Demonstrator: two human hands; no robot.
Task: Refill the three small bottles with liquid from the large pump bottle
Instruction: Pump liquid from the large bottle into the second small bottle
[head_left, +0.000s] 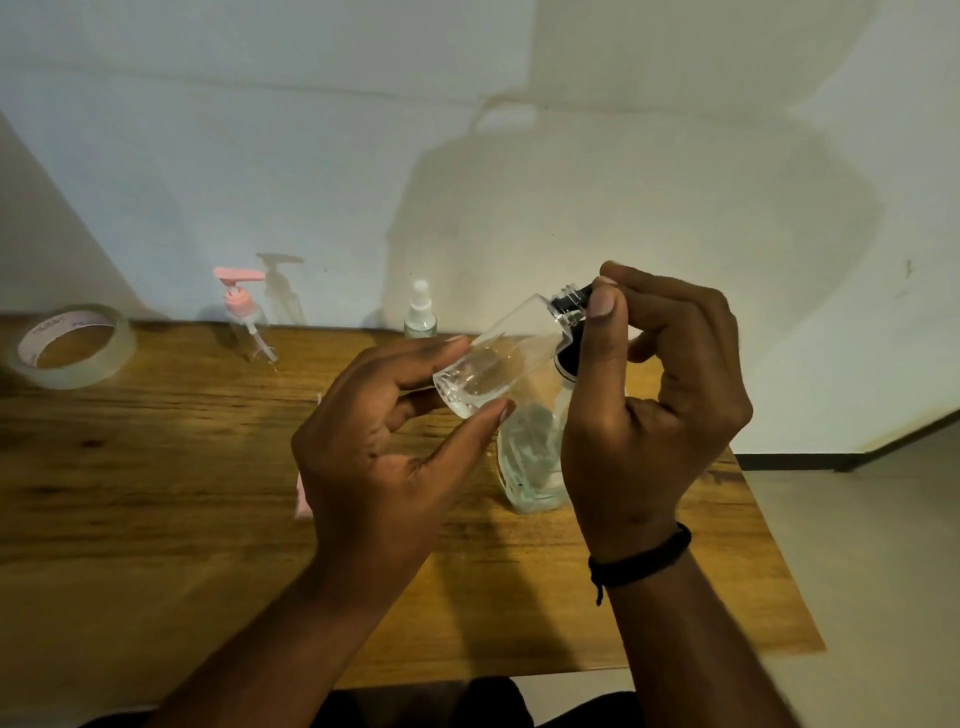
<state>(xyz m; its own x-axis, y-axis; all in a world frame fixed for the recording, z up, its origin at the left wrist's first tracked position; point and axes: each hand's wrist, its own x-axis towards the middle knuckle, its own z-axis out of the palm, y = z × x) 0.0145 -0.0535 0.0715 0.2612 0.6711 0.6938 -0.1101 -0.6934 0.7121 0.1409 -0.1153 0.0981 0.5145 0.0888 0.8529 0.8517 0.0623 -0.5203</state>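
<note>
The small bottle (506, 358) is held in the air above the table (156, 467), tilted with its base toward the left and its threaded neck up to the right. The left hand (384, 441) holds it near the base, fingers along the far side and thumb on the near side, lightly curled round the clear body. The right hand (654, 410) is raised at the neck, thumb and forefinger pinching a black cap (571, 301) there while the other fingers curl into the palm. A black cord band (641, 558) circles the right wrist. Both forearms reach in from the lower edge.

The small bottle is clear plastic, flat-sided with rounded shoulders, and a little clear liquid lies in its lower part. Directly beneath it, standing on the table, is the large bottle (530, 457), also clear, with pale liquid inside and a dark collar at its top partly hidden by the right hand. At the back stand a clear bottle with a pink pump (244, 317) and, to its right, a spray bottle (420, 312) with a white top. A roll of clear tape (70, 345) lies flat at the far left. Something pink (303, 499) shows at the left wrist, mostly hidden.

The table is wood with strong brown grain and is pushed against a plain pale wall (311, 156), which carries soft shadows of the person and the bottles. To the right lies a light floor (857, 571) with a dark skirting strip.
</note>
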